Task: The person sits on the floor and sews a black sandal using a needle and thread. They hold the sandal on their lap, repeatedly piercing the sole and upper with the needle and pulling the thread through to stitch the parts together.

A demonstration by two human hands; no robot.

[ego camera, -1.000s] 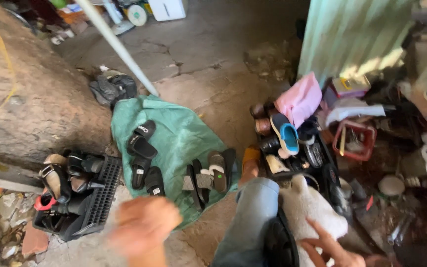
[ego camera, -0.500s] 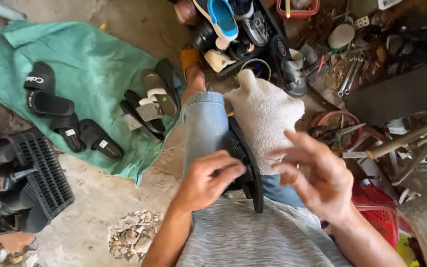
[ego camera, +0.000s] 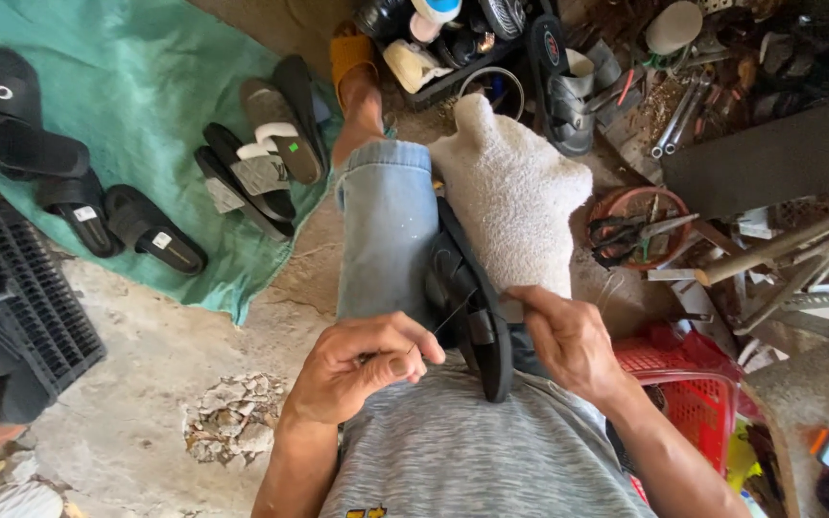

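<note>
Pinching thread, left hand (ego camera: 362, 369) fisted; right hand (ego camera: 568, 341) grips black sandal (ego camera: 467, 297).

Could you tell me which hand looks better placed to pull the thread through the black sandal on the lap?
Left, probably: the left hand pinches the thread, while the right hand steadies the black sandal.

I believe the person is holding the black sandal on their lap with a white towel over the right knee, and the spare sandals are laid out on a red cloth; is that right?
Not quite: the cloth under the spare sandals is green, not red, as the head view shows. The rest holds: the black sandal lies on the lap between the left hand and right hand, with the white towel over the right knee.
</note>
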